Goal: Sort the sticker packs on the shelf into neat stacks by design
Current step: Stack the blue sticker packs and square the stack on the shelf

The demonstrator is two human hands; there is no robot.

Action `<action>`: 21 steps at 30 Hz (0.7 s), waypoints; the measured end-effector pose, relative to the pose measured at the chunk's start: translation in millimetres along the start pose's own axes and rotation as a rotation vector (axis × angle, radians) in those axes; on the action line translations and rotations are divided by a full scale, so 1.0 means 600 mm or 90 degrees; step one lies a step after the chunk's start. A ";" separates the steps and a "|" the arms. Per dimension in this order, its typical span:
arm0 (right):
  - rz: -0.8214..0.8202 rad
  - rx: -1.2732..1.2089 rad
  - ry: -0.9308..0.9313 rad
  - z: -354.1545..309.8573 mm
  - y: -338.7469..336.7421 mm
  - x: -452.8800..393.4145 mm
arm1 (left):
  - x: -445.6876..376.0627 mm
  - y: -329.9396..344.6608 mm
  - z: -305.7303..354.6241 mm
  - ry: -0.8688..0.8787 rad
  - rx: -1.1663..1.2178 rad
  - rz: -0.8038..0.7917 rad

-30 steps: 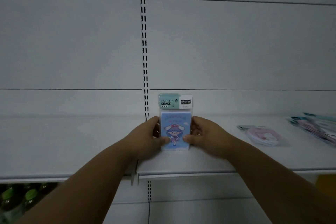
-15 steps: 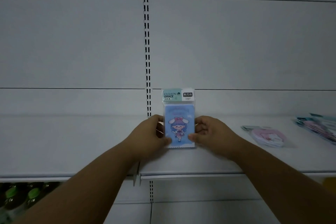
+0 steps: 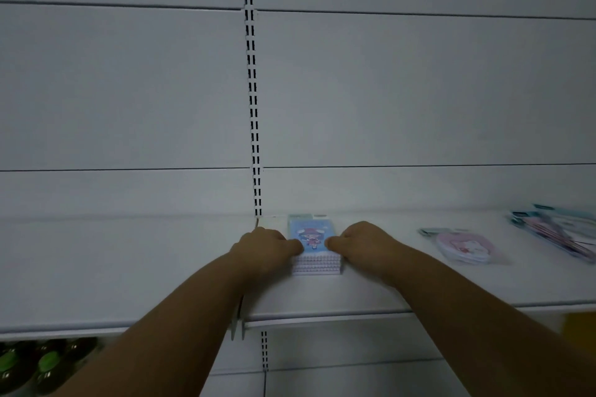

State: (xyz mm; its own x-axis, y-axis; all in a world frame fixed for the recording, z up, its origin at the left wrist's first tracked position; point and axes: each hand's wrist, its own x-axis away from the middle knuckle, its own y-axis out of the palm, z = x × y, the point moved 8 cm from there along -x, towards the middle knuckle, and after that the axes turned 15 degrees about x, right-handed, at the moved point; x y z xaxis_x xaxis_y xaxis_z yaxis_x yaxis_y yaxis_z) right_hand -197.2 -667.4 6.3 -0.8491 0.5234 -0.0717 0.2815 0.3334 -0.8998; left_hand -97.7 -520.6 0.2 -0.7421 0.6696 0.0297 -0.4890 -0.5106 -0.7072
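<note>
A stack of blue sticker packs point(image 3: 312, 243) with a cartoon girl on the top pack lies flat on the white shelf point(image 3: 129, 267), just right of the slotted upright. My left hand point(image 3: 267, 246) grips the stack's left side with the thumb on top. My right hand point(image 3: 361, 242) holds its right side the same way. The front edges of several packs show between my hands. A round pink sticker pack point(image 3: 464, 246) lies flat further right. A pile of pink and teal packs point(image 3: 558, 229) rests at the far right edge.
The slotted upright point(image 3: 253, 106) runs down the white back wall behind the stack. The shelf's front lip point(image 3: 322, 319) crosses under my forearms. Green-capped bottles point(image 3: 29, 364) stand on a lower level at the bottom left. A yellow object point(image 3: 580, 325) shows at the lower right.
The blue packs stood upright between my hands before; now they lie flat on the shelf as a stack, with both hands pressed lower against its sides.
</note>
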 end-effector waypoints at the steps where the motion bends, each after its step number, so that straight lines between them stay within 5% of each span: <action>1: 0.012 0.014 0.000 0.000 -0.001 0.002 | 0.002 0.000 0.001 0.010 -0.028 0.003; 7: 0.158 0.078 -0.051 0.028 -0.020 0.041 | 0.038 -0.022 -0.016 0.105 -0.038 0.153; 21: 0.134 0.183 -0.168 0.000 0.005 0.053 | 0.037 -0.001 -0.010 0.206 -0.117 0.168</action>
State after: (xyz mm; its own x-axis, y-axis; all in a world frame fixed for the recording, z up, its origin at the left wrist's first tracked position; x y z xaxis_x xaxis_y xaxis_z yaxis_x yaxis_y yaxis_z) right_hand -223.6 -649.9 1.1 -0.8821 0.3263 -0.3397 0.3559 -0.0106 -0.9345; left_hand -111.4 -502.3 -2.9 -0.6348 0.6783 -0.3699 -0.1912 -0.6018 -0.7754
